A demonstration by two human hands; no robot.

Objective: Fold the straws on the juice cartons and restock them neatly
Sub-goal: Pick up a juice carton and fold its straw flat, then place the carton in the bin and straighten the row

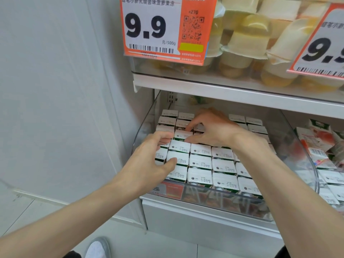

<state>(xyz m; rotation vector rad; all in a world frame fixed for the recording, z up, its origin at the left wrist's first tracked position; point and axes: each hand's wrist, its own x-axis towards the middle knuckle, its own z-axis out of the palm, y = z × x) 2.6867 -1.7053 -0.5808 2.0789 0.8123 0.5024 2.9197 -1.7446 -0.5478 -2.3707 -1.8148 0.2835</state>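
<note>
This is a shop, most likely a supermarket or convenience store. A clear plastic bin point(307, 151) on a white shelf unit holds tight rows of identical small juice cartons point(200, 162), printed date codes facing up. Above the bin, on the next shelf point(223, 92), sealed yellow cups point(247, 43) are piled behind an orange price tag point(152, 28) reading 9.9, with a barcode and QR code. A second such tag point(323, 47) hangs above the bin's right end. Right of the bin lie red-and-white cartons point(320, 146) with barcodes.
</note>
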